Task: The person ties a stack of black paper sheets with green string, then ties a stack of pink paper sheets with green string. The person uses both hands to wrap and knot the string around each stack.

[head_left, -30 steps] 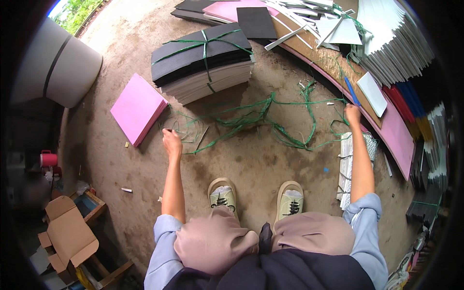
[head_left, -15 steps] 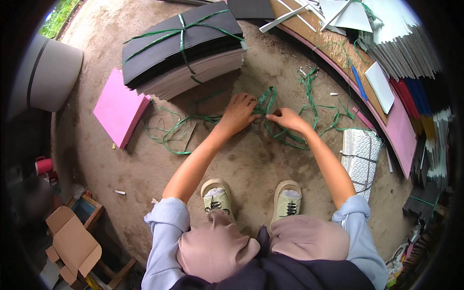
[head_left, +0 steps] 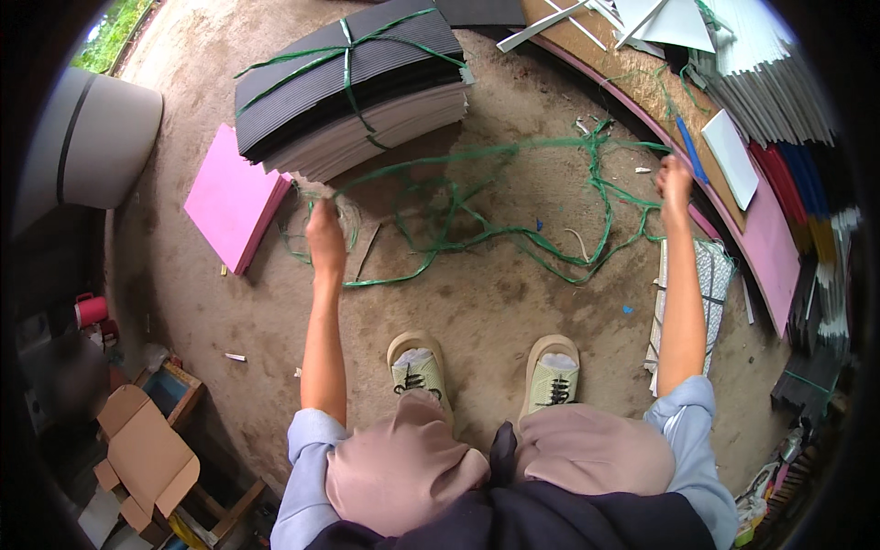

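Green plastic twine point(head_left: 458, 154) runs stretched between my hands, spread wide apart above the floor. My left hand point(head_left: 325, 234), closed on one end of the stretch, is near the pink stack. Over at the right, my right hand point(head_left: 675, 181) is closed round the other end, near the edge of the pink board. Further loose loops of the same twine lie tangled on the floor beneath. Beyond them stands a tall bundle of black and pale sheets point(head_left: 385, 64), tied crosswise with green twine.
A stack of pink sheets point(head_left: 229, 202) lies at the left. A tied white patterned bundle point(head_left: 713, 275) rests by my right forearm. At the upper right, a brown board point(head_left: 632, 82) carries white strips and a blue-handled tool point(head_left: 689, 151). An opened cardboard box point(head_left: 147, 454) sits lower left.
My hands were close together at a bunch of twine in the middle. They have moved far apart, left and right, drawing a length of it out between them.
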`<state>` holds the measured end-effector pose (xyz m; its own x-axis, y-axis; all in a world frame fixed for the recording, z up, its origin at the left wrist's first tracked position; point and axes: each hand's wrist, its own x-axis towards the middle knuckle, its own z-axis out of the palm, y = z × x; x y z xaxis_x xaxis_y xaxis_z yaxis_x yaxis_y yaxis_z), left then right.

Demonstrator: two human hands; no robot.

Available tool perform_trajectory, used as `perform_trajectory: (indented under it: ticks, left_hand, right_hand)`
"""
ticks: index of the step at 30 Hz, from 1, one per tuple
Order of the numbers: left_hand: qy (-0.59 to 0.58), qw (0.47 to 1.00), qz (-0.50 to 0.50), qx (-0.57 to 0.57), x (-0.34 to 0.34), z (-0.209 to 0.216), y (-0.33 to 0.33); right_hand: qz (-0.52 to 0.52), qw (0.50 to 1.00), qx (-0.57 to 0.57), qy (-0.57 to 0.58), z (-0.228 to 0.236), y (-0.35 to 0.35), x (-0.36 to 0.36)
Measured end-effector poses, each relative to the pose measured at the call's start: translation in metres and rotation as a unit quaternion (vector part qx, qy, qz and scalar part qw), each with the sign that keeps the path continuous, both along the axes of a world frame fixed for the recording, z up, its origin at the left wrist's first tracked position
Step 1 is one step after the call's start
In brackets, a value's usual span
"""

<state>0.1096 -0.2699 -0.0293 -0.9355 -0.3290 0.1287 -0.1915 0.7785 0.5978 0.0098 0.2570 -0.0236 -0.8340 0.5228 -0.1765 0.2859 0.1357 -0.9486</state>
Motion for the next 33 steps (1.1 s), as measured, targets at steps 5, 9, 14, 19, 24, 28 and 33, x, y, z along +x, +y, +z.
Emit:
perform_trajectory:
  ticks: [5,9,14,19,24,28,33]
  left_hand:
    - [0.084,0.982,0.166,-0.038,0.010,-0.012,-0.048]
    - [0.098,0.934,0.342,0.035,0.022,-0.053,-0.151]
    - [0.048,0.858,0.480,0.178,0.059,-0.063,-0.185]
    - [-0.104,0.927,0.353,0.073,0.050,-0.068,-0.149]
    - [0.134,0.955,0.208,-0.163,0.019,-0.016,-0.038]
    - [0.108,0.965,-0.228,-0.067,-0.011,0.014,0.066]
    - [0.030,0.885,-0.434,-0.167,-0.021,0.005,0.116]
  right_hand:
    - [-0.095,0.994,0.029,0.039,0.017,0.045,-0.002]
    - [-0.188,0.978,-0.008,0.085,0.038,0.088,-0.009]
    - [-0.269,0.959,-0.023,0.080,0.051,0.088,0.007]
    - [-0.073,0.987,0.135,-0.050,0.014,0.127,0.010]
    - [0.010,0.817,0.560,-0.136,-0.006,-0.018,0.016]
    - [0.368,0.739,0.543,0.157,-0.015,-0.099,0.022]
    - [0.568,0.682,0.439,0.140,-0.004,-0.208,0.052]
